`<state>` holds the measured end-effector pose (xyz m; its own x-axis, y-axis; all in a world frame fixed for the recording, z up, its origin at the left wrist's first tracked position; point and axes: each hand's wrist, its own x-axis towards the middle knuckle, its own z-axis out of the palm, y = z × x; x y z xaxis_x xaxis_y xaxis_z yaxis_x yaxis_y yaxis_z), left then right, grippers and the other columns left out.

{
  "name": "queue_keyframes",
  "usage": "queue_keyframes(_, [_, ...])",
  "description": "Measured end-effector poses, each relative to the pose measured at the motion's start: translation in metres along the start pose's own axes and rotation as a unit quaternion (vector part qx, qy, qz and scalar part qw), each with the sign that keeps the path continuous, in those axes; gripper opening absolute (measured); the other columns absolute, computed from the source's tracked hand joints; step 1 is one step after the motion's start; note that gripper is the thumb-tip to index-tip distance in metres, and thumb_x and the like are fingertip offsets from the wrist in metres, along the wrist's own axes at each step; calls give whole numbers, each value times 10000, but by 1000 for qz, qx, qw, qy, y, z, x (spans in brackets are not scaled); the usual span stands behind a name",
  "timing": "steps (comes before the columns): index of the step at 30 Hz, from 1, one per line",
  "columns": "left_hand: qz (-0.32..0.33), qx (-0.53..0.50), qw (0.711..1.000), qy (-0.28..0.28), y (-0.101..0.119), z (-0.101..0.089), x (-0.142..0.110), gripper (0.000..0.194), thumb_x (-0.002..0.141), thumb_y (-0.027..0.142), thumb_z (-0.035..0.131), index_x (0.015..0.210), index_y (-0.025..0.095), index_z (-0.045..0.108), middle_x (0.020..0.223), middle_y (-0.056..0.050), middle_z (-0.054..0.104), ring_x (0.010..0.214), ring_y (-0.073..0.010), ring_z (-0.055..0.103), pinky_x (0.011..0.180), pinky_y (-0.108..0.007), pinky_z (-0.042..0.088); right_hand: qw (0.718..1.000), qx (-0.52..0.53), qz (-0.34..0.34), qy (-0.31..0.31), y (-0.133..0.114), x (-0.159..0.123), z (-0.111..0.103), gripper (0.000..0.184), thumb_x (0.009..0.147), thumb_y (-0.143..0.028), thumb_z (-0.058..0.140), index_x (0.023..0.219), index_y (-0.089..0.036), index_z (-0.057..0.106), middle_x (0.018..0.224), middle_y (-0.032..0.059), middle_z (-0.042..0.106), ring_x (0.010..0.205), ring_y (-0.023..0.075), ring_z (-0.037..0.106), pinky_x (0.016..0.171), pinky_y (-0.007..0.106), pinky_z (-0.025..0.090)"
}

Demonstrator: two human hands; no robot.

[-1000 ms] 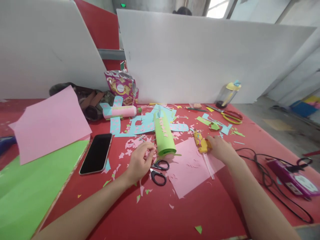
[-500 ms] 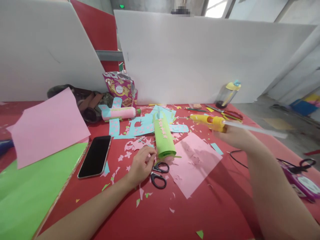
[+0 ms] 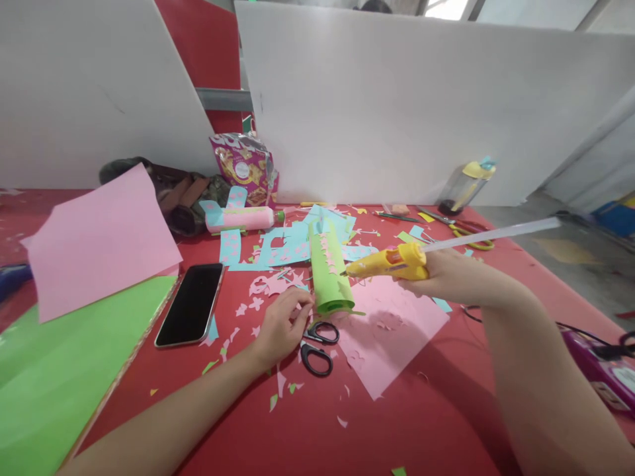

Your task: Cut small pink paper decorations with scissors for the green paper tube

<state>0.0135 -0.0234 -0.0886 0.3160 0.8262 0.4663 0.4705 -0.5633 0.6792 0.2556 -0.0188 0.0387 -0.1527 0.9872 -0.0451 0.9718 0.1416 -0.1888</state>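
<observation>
My right hand (image 3: pixel 449 276) grips a yellow glue gun (image 3: pixel 389 263) in the air, its nozzle pointing left at a green paper roll (image 3: pixel 328 269) dotted with pink cut-outs. A clear glue stick (image 3: pixel 491 235) sticks out behind the gun. My left hand (image 3: pixel 281 326) rests on the red table (image 3: pixel 397 423) by the near end of the roll, fingers pinched on a small pink scrap that I can barely see. Black scissors (image 3: pixel 317 347) lie just right of that hand. A pink sheet (image 3: pixel 391 330) lies under the gun.
A black phone (image 3: pixel 191 303) lies left of my hand, beside large green (image 3: pixel 54 377) and pink (image 3: pixel 102 241) sheets. Blue cut paper (image 3: pixel 288 244), a pink bottle (image 3: pixel 243 219), a snack bag (image 3: pixel 245 168), red-yellow scissors (image 3: pixel 464 231), a water bottle (image 3: pixel 466 186) and a purple device (image 3: pixel 602 370) with black cables surround the spot. White boards stand behind.
My right hand picked the glue gun off the table, lifted it, then swung it left and down so the nozzle now nears the green roll. My left hand stayed by the roll's end.
</observation>
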Motion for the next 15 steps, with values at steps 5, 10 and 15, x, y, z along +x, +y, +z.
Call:
queue_keyframes(5, [-3, 0, 1000, -10, -2, 0, -1, 122, 800, 133, 393, 734, 166, 490, 751, -48, 577, 730, -133, 540, 672, -248, 454, 996, 3, 32, -87, -10, 4, 0, 170, 717, -290, 452, 736, -214, 603, 601, 5, 604, 540, 168, 565, 455, 257, 397])
queue_keyframes(10, [-6, -4, 1000, -9, -3, 1, -2, 115, 799, 137, 394, 746, 170, 491, 779, -52, 581, 754, -139, 547, 691, -263, 457, 997, 14, 8, -80, -8, 6, 4, 160, 701, -280, 477, 766, -230, 615, 623, 1, 607, 548, 171, 564, 449, 255, 391])
queue_keyframes(15, [-5, -4, 1000, -9, -3, 1, -2, 122, 801, 144, 391, 754, 174, 499, 780, -54, 585, 757, -142, 547, 693, -274, 460, 996, 24, -21, -79, -7, 7, 6, 194, 707, -234, 474, 832, -245, 621, 700, 2, 636, 622, 183, 583, 512, 267, 420])
